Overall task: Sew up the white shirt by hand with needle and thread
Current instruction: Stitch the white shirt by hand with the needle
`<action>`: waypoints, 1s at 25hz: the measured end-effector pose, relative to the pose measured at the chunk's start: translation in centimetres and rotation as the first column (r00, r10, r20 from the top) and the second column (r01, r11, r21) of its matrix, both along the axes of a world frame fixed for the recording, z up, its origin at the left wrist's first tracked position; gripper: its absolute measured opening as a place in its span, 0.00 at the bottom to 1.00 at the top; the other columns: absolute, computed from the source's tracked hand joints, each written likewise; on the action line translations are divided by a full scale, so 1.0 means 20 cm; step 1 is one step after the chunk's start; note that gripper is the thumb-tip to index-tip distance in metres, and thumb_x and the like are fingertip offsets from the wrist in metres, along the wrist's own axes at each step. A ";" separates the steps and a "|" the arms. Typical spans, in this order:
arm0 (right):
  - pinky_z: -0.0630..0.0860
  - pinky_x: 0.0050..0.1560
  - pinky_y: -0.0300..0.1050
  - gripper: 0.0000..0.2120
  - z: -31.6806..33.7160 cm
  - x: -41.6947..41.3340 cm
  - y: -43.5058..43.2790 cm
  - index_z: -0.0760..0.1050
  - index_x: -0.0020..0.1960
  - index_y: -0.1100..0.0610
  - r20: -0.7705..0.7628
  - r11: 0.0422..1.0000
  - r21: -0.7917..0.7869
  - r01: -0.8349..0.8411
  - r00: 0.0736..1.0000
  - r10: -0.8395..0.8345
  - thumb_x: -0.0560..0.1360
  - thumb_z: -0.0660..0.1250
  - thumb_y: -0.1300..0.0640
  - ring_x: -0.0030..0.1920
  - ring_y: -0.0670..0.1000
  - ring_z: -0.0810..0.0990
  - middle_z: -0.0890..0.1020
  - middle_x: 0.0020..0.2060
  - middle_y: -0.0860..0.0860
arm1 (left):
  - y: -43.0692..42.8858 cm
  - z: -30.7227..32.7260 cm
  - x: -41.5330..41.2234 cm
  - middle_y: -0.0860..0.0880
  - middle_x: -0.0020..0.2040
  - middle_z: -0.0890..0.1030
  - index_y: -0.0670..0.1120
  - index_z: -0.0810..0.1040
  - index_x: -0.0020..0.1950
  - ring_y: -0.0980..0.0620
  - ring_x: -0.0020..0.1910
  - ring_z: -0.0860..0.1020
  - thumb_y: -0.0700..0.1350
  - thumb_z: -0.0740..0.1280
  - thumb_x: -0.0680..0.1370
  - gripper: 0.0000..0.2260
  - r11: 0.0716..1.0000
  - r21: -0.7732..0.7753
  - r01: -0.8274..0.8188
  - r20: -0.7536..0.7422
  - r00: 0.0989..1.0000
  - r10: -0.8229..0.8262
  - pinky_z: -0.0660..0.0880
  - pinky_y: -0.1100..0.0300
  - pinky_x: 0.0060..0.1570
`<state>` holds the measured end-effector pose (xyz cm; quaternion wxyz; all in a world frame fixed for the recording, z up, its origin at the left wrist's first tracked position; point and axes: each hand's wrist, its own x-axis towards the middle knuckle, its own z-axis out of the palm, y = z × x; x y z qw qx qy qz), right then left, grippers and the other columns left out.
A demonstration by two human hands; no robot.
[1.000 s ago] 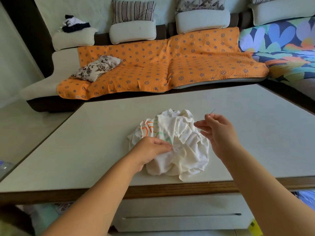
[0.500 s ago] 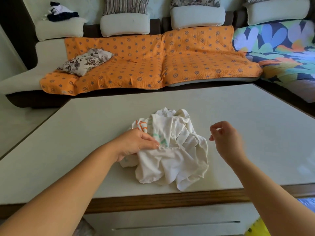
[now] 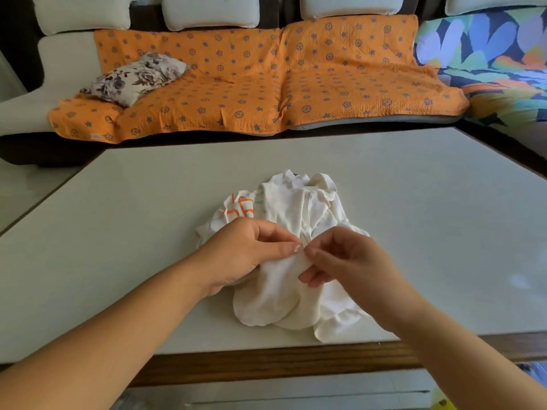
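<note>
The white shirt [image 3: 296,208] lies crumpled on the table [image 3: 429,220], close to the table's near edge. The left hand [image 3: 239,253] rests on the shirt and pinches a fold of it between thumb and forefinger. The right hand [image 3: 346,258], fingers curled, pinches the same fold just beside the left fingertips.

crumpled white shirt [image 3: 296,208] with orange print lies bunched on the table [image 3: 148,202].

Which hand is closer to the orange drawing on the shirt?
Left. The left hand pinches the shirt right next to the orange drawing; the right hand pinches it farther right.
</note>
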<state>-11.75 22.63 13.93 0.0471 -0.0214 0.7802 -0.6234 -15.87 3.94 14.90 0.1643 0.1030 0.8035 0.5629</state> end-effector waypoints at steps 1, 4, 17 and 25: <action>0.80 0.44 0.43 0.04 0.00 -0.01 0.01 0.78 0.45 0.59 -0.029 0.999 0.030 0.033 0.999 -0.032 0.78 0.67 0.61 0.36 0.52 0.85 0.85 0.33 0.54 | -0.01 0.00 -0.01 0.55 0.42 0.86 0.50 0.85 0.46 0.64 0.42 0.81 0.44 0.73 0.75 0.03 0.997 -0.078 -0.005 -0.055 0.999 0.001 0.73 0.72 0.44; 0.78 0.42 0.37 0.04 -0.02 -0.01 0.02 0.79 0.44 0.57 -0.100 0.996 0.065 0.057 0.994 -0.050 0.77 0.67 0.63 0.33 0.49 0.83 0.84 0.31 0.53 | -0.05 0.00 -0.03 0.59 0.42 0.85 0.54 0.85 0.46 0.67 0.42 0.80 0.46 0.73 0.74 0.03 0.955 -0.296 -0.023 -0.180 0.983 -0.032 0.70 0.77 0.43; 0.77 0.40 0.32 0.05 -0.07 0.02 0.00 0.80 0.43 0.55 -0.169 0.996 -0.043 0.075 0.982 -0.082 0.76 0.69 0.64 0.34 0.47 0.84 0.85 0.31 0.51 | -0.02 -0.03 0.05 0.54 0.41 0.84 0.51 0.83 0.45 0.49 0.40 0.81 0.46 0.71 0.75 0.01 0.984 -0.161 -0.078 -0.238 0.971 0.038 0.78 0.62 0.41; 0.75 0.36 0.30 0.06 -0.07 0.04 -0.01 0.80 0.42 0.54 -0.149 0.994 -0.059 0.090 0.984 -0.098 0.75 0.70 0.62 0.34 0.46 0.83 0.85 0.35 0.49 | 0.00 -0.04 0.07 0.51 0.42 0.86 0.49 0.86 0.44 0.57 0.44 0.83 0.51 0.73 0.65 0.11 0.993 0.083 -0.081 0.031 0.996 0.079 0.75 0.62 0.47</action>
